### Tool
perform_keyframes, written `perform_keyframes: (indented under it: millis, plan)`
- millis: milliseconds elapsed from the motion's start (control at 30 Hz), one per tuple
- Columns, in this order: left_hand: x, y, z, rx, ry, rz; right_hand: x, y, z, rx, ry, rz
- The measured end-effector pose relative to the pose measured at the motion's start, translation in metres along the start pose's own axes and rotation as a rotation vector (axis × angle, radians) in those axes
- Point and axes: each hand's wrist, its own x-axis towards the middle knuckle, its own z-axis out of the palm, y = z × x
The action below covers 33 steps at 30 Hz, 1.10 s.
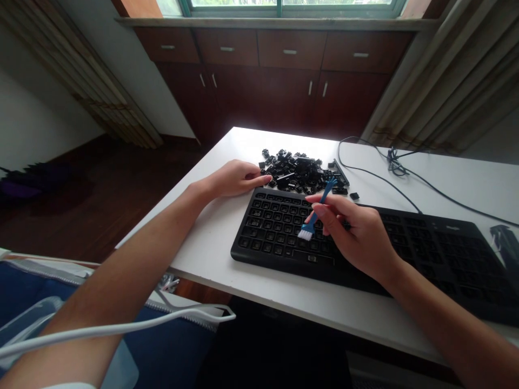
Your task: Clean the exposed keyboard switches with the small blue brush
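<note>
A black keyboard (275, 232) with its keycaps removed lies on a white table (219, 237). My right hand (357, 232) holds a small blue brush (315, 213) with white bristles, the bristles touching the bare key sockets near the keyboard's middle. My left hand (235, 178) rests flat on the table, fingertips against the keyboard's far left corner. A pile of loose black keycaps (300, 173) lies just behind the keyboard, beside my left fingertips.
A black cable (389, 167) loops across the table at the back right. A dark object (505, 237) sits at the right edge. Brown cabinets (284, 81) stand under a window behind the table. White cord and blue fabric (174, 319) lie at lower left.
</note>
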Motion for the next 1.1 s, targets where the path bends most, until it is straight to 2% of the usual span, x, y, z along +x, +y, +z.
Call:
perform_keyframes:
  millis: [400, 500, 667, 767, 1100]
  plan:
    - [-0.0006, 0.0002, 0.0004, 0.005, -0.011, -0.008, -0.0001, 0.0039, 0.0015, -0.019, -0.037, 0.029]
    - [-0.0009, 0.0001, 0.0005, 0.015, -0.013, -0.015, 0.0009, 0.0038, 0.0025, 0.01, -0.032, 0.083]
    - [-0.001, -0.0005, 0.0004, 0.016, -0.012, -0.006, 0.0052, 0.0031, 0.0001, 0.198, -0.053, 0.229]
    - [-0.001, -0.0009, 0.0008, 0.007, -0.004, -0.001, 0.0069, 0.0047, -0.0008, 0.213, -0.088, 0.272]
    - [-0.001, -0.0026, 0.002, 0.015, 0.0, 0.006, 0.0032, 0.0066, 0.0019, 0.066, -0.101, 0.2]
